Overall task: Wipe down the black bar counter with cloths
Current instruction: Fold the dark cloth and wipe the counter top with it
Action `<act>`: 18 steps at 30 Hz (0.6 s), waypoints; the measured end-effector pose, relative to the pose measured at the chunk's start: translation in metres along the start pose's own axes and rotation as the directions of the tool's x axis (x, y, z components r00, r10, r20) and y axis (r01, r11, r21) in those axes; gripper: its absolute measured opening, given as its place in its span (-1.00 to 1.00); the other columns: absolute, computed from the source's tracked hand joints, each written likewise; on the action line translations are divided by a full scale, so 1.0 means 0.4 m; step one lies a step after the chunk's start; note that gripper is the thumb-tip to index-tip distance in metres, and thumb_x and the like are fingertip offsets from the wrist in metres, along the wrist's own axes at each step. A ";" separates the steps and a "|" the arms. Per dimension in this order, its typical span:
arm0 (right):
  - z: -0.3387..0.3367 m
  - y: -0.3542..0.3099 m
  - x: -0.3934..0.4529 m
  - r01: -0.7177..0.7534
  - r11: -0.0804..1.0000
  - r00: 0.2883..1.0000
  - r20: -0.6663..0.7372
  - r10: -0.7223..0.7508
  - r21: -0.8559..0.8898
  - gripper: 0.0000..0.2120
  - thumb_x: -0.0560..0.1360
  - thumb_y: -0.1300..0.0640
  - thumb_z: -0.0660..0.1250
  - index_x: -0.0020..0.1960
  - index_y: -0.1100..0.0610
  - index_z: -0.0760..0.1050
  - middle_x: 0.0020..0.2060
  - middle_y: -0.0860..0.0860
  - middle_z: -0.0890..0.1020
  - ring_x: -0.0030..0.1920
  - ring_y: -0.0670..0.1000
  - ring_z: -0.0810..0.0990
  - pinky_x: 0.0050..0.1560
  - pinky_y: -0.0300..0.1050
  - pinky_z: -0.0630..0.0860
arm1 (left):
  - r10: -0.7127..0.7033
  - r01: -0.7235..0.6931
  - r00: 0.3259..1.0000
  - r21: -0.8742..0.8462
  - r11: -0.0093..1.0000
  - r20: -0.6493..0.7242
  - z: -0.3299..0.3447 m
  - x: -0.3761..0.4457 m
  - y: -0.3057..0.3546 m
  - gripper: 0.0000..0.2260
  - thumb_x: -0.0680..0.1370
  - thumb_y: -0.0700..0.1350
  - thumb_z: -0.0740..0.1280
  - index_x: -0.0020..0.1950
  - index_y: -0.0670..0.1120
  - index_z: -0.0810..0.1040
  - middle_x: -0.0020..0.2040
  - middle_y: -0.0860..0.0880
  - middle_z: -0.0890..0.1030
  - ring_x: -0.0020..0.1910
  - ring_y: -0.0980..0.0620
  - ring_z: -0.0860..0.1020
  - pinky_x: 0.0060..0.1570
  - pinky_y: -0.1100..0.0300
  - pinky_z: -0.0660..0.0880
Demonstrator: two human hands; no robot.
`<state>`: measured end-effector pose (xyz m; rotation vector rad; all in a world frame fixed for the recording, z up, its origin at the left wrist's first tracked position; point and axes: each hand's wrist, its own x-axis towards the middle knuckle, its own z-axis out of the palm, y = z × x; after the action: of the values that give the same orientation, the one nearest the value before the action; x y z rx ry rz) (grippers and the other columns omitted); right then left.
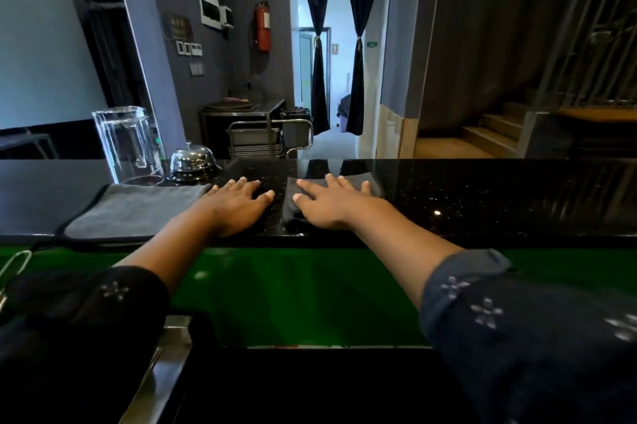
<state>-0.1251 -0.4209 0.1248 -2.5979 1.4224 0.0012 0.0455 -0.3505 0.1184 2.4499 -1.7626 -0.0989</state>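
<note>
The right hand (339, 204) lies flat, fingers spread, pressing a dark cloth (374, 182) on the black worktop (482, 196), while the left hand (238, 206), flat and holding nothing, rests just right of a grey cloth (138, 208) whose long axis runs leftward.

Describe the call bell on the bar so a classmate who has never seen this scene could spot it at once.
Start at the black bar counter and look along its far edge, left of the left hand. The call bell sits there, right beside a tall clear glass container. It is the only shiny chrome dome, low and round.
</note>
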 end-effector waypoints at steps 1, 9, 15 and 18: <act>-0.001 -0.013 0.028 0.000 1.000 1.000 0.007 0.000 0.000 -0.44 0.60 -0.30 -0.14 0.57 -0.25 -0.10 0.60 0.09 -0.13 0.57 0.16 -0.19 0.44 0.39 -0.29 | 0.002 -0.002 1.000 0.004 1.000 -0.001 0.000 0.002 0.000 -0.40 0.60 0.26 -0.11 0.58 0.01 0.02 0.58 -0.07 0.00 0.55 -0.03 -0.03 0.47 -0.04 -0.13; -0.053 0.270 0.237 -0.251 0.968 0.966 -0.061 0.251 -0.003 -0.36 0.50 -0.44 -0.18 0.55 -0.30 -0.06 0.60 0.07 -0.06 0.57 0.21 -0.09 0.45 0.43 -0.17 | 0.040 -0.040 0.999 0.023 0.999 -0.024 0.012 0.015 -0.012 -0.41 0.59 0.27 -0.13 0.57 0.05 0.00 0.58 -0.05 -0.01 0.55 -0.02 -0.02 0.48 -0.02 -0.11; -0.073 0.370 0.345 -0.394 0.919 0.919 -0.010 0.394 -0.017 -0.37 0.49 -0.40 -0.22 0.54 -0.31 0.01 0.60 0.06 -0.09 0.56 0.26 -0.13 0.45 0.41 -0.18 | 0.040 -0.040 0.999 -0.018 0.999 -0.027 0.029 0.035 -0.021 -0.42 0.60 0.26 -0.12 0.58 0.07 -0.03 0.58 -0.01 -0.06 0.55 0.01 -0.08 0.49 0.02 -0.15; -0.051 0.234 0.379 -0.227 0.972 0.974 0.000 0.227 -0.056 -0.28 0.33 -0.50 -0.26 0.46 -0.43 0.10 0.60 0.01 -0.03 0.56 0.26 -0.07 0.40 0.51 -0.17 | 0.032 -0.033 0.999 -0.031 0.999 -0.020 0.032 0.038 -0.020 -0.43 0.60 0.25 -0.12 0.58 0.07 -0.03 0.58 -0.02 -0.06 0.55 0.00 -0.09 0.48 0.02 -0.16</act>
<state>-0.1228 -0.6001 0.1170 -2.4586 1.7322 0.0805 0.0565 -0.3633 0.1050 2.3913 -1.7787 -0.0978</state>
